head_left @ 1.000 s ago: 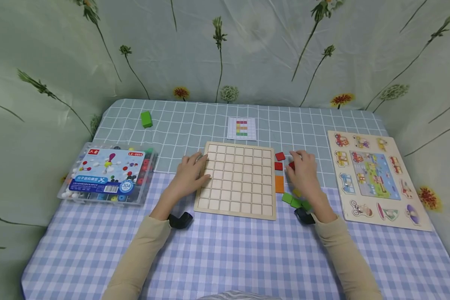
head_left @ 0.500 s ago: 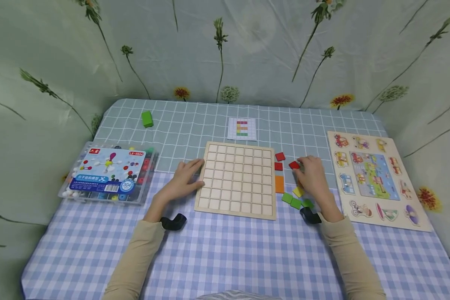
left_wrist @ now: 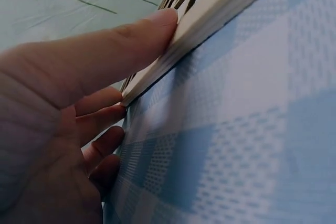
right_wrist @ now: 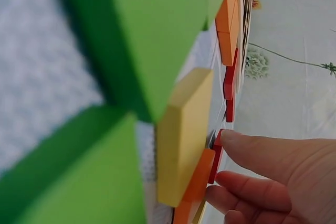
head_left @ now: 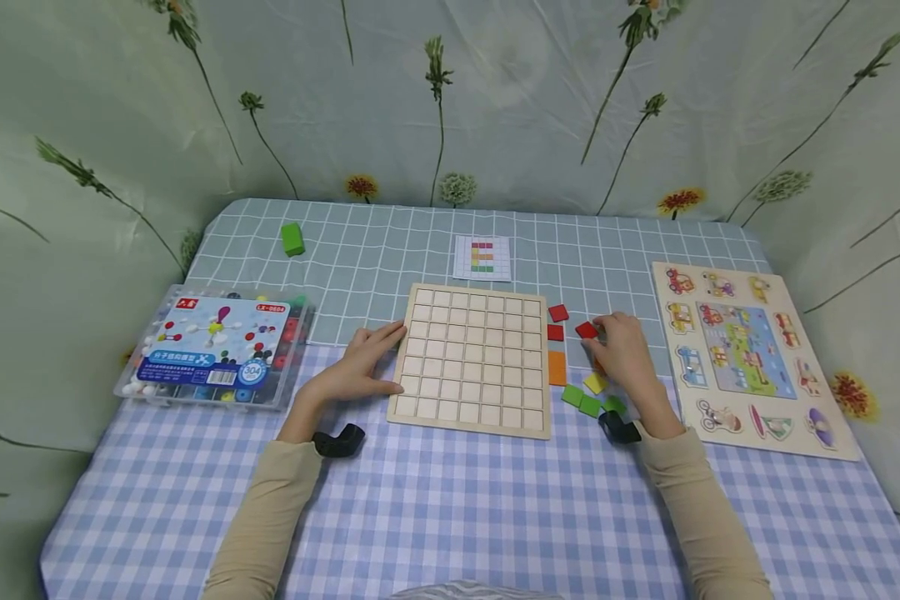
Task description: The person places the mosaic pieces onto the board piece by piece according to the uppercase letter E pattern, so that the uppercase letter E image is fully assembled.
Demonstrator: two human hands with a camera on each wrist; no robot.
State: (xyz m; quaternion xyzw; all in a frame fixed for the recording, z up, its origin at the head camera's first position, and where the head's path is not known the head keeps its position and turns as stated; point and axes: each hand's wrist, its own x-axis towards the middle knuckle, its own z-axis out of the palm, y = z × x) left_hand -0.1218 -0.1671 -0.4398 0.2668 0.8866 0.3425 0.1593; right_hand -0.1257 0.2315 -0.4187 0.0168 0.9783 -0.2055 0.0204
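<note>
In the head view a wooden grid board [head_left: 471, 364] lies in the middle of the table. My left hand [head_left: 354, 372] rests at its left edge with fingers and thumb extended; the left wrist view shows the thumb against the board's side. To the board's right, my right hand [head_left: 624, 354] pinches a red square tile [head_left: 587, 330] between thumb and fingers, low over the cloth. Two more red tiles [head_left: 558, 312] lie beside the board, above orange tiles [head_left: 557, 368]. Near my right wrist are a yellow tile [right_wrist: 181, 140] and several green tiles [head_left: 573, 395].
Behind the board lies a card [head_left: 482, 257] with a coloured grid pattern. A clear case of molecular model pieces [head_left: 213, 346] stands left, with a green block [head_left: 292, 239] farther back. A wooden picture puzzle [head_left: 753, 358] lies at the right.
My right hand has shifted slightly right and nearer, uncovering the red tile and the yellow tile. My left hand has slid a little left and nearer along the board's edge.
</note>
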